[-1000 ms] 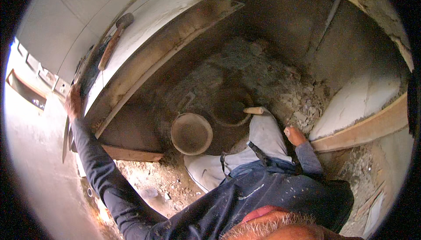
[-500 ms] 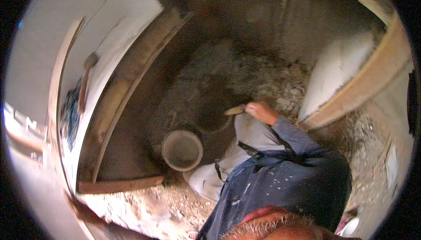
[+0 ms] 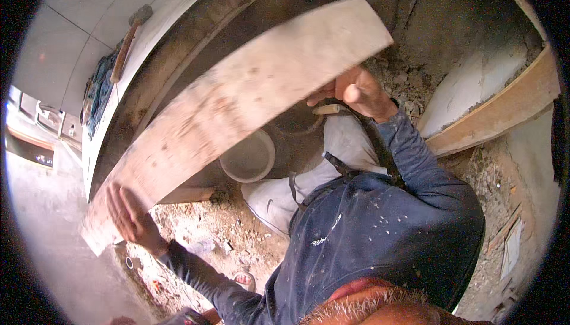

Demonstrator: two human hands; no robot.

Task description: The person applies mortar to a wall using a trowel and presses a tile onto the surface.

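A long, broad wooden plank (image 3: 237,96) slants across the view, raised above the buckets. My left hand (image 3: 129,215) grips its lower left end, fingers laid over the face and thumb hidden. At the plank's lower edge near the far right end is my right hand (image 3: 363,94), thumb and fingers apart; some fingers are partly hidden by the wood. Just under that hand lies a tool with a pale wooden handle (image 3: 326,109), by my knee and a dark bucket's rim (image 3: 309,132). A pale round bucket (image 3: 249,161) stands partly beneath the plank.
A hammer (image 3: 124,49) and dark cloth (image 3: 101,90) rest on the white ledge at left. A board-edged white slab (image 3: 499,108) leans at right. Rubble (image 3: 407,75) covers the ground beyond my right hand; debris (image 3: 208,224) is scattered near my foot.
The plank has come up into view across the middle, with my left hand on it. My right hand has let go of the wooden-handled tool and moved up to the plank's edge.
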